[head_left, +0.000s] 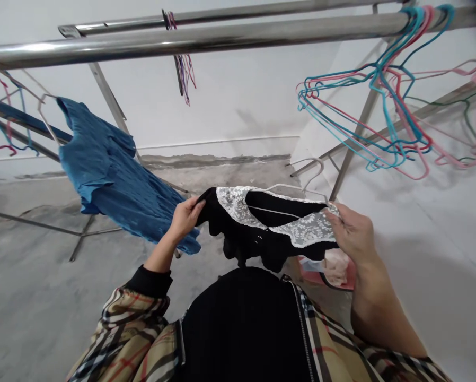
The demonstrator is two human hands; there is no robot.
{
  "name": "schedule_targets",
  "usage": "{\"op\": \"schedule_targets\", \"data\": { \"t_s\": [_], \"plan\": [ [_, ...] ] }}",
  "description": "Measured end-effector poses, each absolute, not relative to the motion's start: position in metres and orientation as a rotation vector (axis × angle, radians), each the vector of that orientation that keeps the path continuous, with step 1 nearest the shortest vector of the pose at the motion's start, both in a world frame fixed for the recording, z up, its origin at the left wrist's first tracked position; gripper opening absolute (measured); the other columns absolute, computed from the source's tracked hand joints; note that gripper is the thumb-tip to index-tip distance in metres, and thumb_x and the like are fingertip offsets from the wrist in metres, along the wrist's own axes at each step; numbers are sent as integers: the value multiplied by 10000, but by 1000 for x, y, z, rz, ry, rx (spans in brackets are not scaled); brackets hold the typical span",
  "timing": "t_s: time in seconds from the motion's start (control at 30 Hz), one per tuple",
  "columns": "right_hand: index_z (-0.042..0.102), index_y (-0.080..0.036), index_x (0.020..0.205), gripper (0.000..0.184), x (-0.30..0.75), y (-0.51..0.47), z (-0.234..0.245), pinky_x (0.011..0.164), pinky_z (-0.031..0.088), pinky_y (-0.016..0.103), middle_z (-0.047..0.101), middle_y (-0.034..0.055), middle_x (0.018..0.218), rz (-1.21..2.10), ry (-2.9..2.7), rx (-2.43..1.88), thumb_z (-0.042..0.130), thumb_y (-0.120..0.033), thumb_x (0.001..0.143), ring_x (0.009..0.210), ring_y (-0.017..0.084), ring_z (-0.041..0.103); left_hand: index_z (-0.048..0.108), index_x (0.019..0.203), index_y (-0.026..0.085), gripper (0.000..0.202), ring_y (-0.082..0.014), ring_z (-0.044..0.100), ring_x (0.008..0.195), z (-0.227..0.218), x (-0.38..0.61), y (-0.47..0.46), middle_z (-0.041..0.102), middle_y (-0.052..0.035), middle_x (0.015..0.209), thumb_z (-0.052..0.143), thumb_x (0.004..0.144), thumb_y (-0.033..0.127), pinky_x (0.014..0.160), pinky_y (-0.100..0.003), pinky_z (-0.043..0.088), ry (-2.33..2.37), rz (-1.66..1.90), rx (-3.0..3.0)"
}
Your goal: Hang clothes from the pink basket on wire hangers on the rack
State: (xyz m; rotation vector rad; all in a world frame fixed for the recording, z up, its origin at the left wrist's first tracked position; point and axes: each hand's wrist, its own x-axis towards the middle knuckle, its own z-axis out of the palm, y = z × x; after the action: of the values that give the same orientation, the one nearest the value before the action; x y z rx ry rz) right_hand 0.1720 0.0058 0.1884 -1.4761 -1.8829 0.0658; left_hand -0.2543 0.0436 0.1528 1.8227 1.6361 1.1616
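Stretched between my two hands is a black top [241, 241] with a white lace collar [307, 228]. A white hanger [315, 178] runs through its neck opening, its hook pointing up and back. My left hand [187, 215] pinches the black shoulder at the left end. At the other end, my right hand [355, 233] grips the lace shoulder together with the hanger's end, as far as I can see. The lower part of the top is foreshortened and hangs toward me.
Two metal rails [238, 40] cross overhead. A blue garment [114, 164] hangs at the left, close by my left hand. Blue and pink hangers [381, 74] bunch at the right; thin hangers [184, 74] hang at the back. Below my right hand sits a pink basin [315, 276] holding cloth.
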Motion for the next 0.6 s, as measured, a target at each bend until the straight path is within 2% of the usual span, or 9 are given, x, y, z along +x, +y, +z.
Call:
{"op": "schedule_targets", "data": {
  "t_s": [0.13, 0.23, 0.4, 0.47, 0.5, 0.57, 0.6],
  "plan": [
    [682, -233, 1101, 353, 177, 4, 188, 681, 510, 274, 749, 52, 882, 117, -1884, -1555, 471, -465, 939, 745, 192, 695, 714, 992, 183, 303, -195, 672, 914, 155, -257, 41, 736, -44, 950, 488, 886, 356, 869, -308, 517, 1784, 1528, 1707],
    [692, -215, 1088, 388, 172, 4, 189, 650, 489, 271, 747, 65, 854, 113, -1926, -1569, 461, -487, 936, 715, 197, 688, 699, 1014, 189, 306, -189, 654, 952, 155, -253, 44, 717, -55, 977, 456, 916, 347, 910, -325, 497, 1846, 1632, 1598],
    [701, -165, 1056, 467, 133, 6, 186, 624, 463, 290, 737, 94, 794, 156, -1830, -1592, 418, -516, 932, 679, 222, 670, 631, 1103, 179, 305, -220, 574, 1075, 161, -211, 31, 630, -98, 1123, 612, 830, 313, 905, -348, 480, 1867, 1780, 1717],
    [700, -170, 1061, 459, 110, 7, 182, 642, 469, 290, 740, 91, 809, 258, -1836, -1583, 417, -507, 932, 701, 225, 676, 642, 1010, 186, 197, -169, 608, 878, 165, -181, 16, 650, -63, 961, 583, 861, 301, 791, -303, 503, 1583, 1606, 1862],
    [697, -178, 1063, 446, 97, 8, 180, 650, 473, 287, 742, 84, 815, 328, -1847, -1574, 415, -498, 935, 714, 223, 680, 642, 1021, 195, 194, -147, 609, 791, 167, -166, 8, 656, -46, 904, 568, 877, 303, 732, -280, 506, 1412, 1406, 1895],
    [688, -197, 1070, 416, 73, 7, 177, 651, 481, 276, 742, 62, 817, 482, -1869, -1536, 412, -481, 941, 729, 213, 683, 571, 1203, 214, 354, -143, 616, 769, 168, -137, -5, 663, -59, 982, 584, 875, 345, 663, -262, 509, 1182, 1100, 1810],
    [684, -206, 1068, 401, 62, 7, 175, 646, 485, 272, 741, 51, 814, 554, -1868, -1506, 410, -471, 944, 728, 208, 683, 524, 1271, 217, 440, -152, 618, 793, 168, -126, -9, 648, -78, 1050, 596, 867, 378, 671, -275, 517, 1133, 1061, 1760]
  ]
}}
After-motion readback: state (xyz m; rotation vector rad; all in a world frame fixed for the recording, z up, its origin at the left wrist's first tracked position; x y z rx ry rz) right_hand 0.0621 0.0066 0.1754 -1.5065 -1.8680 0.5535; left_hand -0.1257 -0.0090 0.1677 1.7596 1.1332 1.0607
